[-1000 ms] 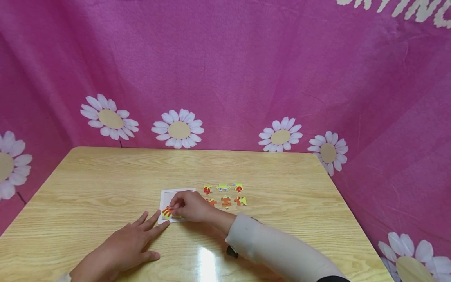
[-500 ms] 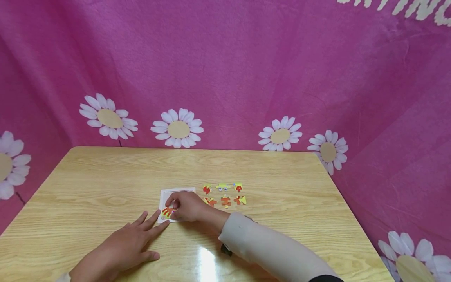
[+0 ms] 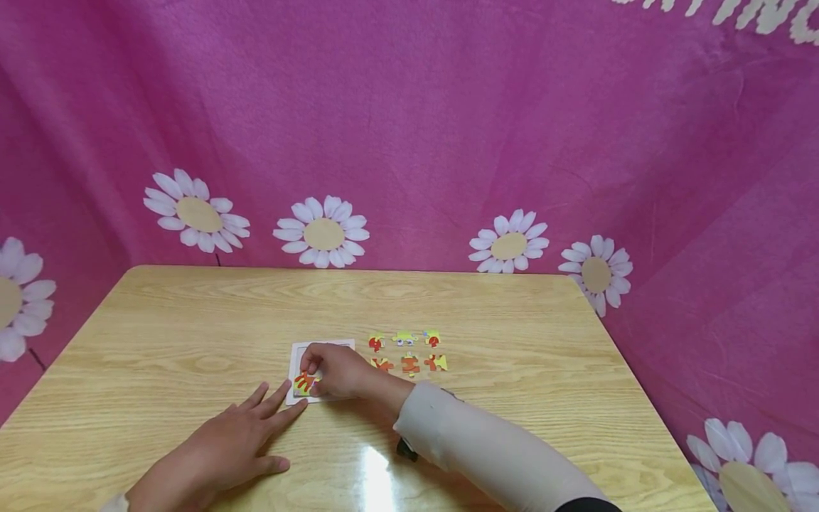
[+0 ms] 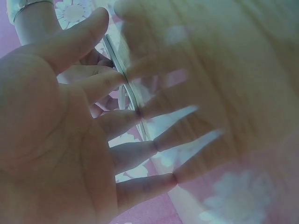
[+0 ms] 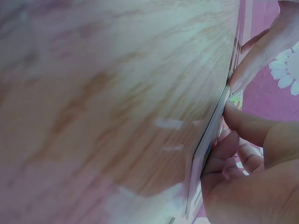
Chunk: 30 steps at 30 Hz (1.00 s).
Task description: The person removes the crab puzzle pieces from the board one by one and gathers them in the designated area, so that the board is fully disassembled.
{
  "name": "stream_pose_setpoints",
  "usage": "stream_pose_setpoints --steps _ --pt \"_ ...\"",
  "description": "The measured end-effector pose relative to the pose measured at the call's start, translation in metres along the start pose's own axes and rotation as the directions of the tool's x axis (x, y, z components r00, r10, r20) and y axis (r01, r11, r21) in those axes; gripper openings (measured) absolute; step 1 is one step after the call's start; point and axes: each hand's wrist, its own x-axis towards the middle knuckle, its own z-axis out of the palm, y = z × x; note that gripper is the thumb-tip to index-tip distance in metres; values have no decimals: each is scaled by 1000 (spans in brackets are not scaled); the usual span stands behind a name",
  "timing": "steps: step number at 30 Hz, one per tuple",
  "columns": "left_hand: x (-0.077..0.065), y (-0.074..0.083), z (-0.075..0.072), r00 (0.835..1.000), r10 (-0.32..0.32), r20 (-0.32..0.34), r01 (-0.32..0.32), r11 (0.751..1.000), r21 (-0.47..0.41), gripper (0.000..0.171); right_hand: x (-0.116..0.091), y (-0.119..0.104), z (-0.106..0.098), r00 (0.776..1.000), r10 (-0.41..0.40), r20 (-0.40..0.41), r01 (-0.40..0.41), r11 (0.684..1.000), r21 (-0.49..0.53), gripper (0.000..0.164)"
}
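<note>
A small white puzzle tray lies left of the table's middle. In its near left corner sits a jigsaw piece printed red and yellow-green. My right hand reaches over the tray, fingers curled, with thumb and index finger at this jigsaw piece; the hand covers much of the tray. In the right wrist view the thumb comes down close to a green and orange patch above the tray's edge. My left hand is spread on the table, its straight fingertips at the tray's left and near edges.
Several loose jigsaw pieces lie in two rows right of the tray, among them a red and yellow one and an orange one. A pink cloth with daisies hangs behind the wooden table.
My right hand has shifted slightly left and away from me over the tray, and more of the red and yellow-green piece shows. My left hand stays put.
</note>
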Motion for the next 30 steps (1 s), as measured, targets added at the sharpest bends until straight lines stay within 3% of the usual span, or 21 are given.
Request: stream_pose_setpoints --steps 11,19,30 --pt "0 0 -1 1000 -4 13 4 1000 -8 78 -2 0 0 1000 21 14 -22 999 35 34" --pt "1 0 -1 999 -17 28 18 1000 -15 79 -1 3 -1 1000 3 -28 0 997 77 33" --pt "2 0 -2 999 -22 34 22 1000 -21 79 0 12 -4 999 34 -15 -28 953 301 12"
